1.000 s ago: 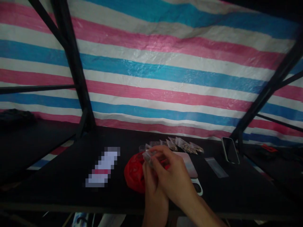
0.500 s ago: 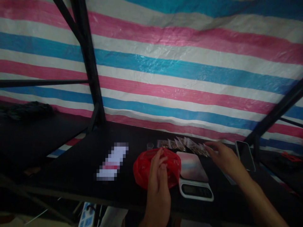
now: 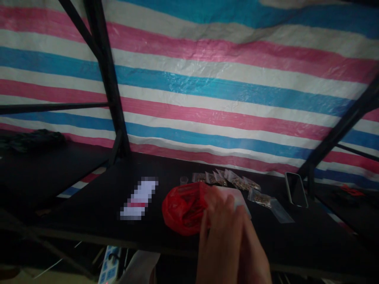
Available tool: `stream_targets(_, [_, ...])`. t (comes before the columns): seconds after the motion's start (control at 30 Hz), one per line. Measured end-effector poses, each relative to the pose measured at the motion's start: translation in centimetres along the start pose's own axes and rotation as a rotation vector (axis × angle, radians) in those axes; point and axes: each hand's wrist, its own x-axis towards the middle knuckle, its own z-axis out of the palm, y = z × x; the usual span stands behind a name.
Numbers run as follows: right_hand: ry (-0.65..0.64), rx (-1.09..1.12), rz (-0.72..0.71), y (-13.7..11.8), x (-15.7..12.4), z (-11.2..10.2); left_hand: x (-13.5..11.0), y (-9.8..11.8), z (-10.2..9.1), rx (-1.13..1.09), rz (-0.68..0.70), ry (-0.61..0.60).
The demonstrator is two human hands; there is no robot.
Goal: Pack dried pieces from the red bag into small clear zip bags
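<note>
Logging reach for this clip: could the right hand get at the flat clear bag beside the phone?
Probably yes: black tabletop shows between the right hand and the flat clear bag; the filled packet lies at its far end.

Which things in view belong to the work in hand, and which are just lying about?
Likely part of the work:
- red bag
- partly hidden scale
- filled packets
- flat clear bag
- perhaps clear cup

Probably lying about:
- phone
- pixelated item
- dark bundle

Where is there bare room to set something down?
Left of the pixelated strip, and nearer the front edge than the flat clear bag, right of the hands, black tabletop shows bare. It's crowded where the red bag, scale and filled packets bunch together.
</note>
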Motion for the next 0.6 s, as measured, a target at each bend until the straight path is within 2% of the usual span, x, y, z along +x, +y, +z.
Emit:
stream_targets(0.07, [0.013, 0.022, -0.008, -1.9, -0.5, -1.5, 0.9, 0.2, -0.7, 0.204, 0.186, -0.089])
stream_targets(0.1, [0.038, 0.040, -0.004, -2.9, -0.6, -2.2, 1.4, 0.1, -1.4, 0.309, 0.203, -0.064])
stream_targets(0.13, [0.078, 0.060, -0.003, -3.6, -0.6, -2.8, 2.0, -0.2, -2.2, 0.410, 0.169, 0.010])
stream_targets(0.2, [0.234, 0.090, 0.020, -4.1, 0.3, -3.3, 3.0, -1.2, -3.8, 0.553, 0.050, 0.233])
stream_targets(0.27, [0.373, -0.022, -0.001, -2.9, 2.0, -2.8, 3.7, -2.6, -5.1, 0.666, -0.047, 0.316])
stream_targets(0.33, [0.210, -0.307, 0.061, -0.5, 3.8, -1.4, 3.9, -4.3, -5.6, 0.775, -0.167, 0.273])
stream_targets(0.4, [-0.034, -0.610, 0.139, 2.1, 5.3, 0.3, 3.7, -6.0, -5.7, 0.801, -0.286, 0.149])
stream_targets(0.43, [-0.113, -0.717, 0.186, 3.1, 5.8, 1.0, 3.7, -6.7, -5.7, 0.768, -0.314, 0.094])
stream_targets(0.5, [-0.226, -0.859, 0.233, 4.3, 6.4, 1.8, 3.7, -7.9, -5.9, 0.659, -0.284, 0.059])
stream_targets(0.6, [-0.322, -0.961, 0.177, 4.1, 7.0, 1.6, 4.3, -8.7, -6.9, 0.578, -0.139, 0.143])
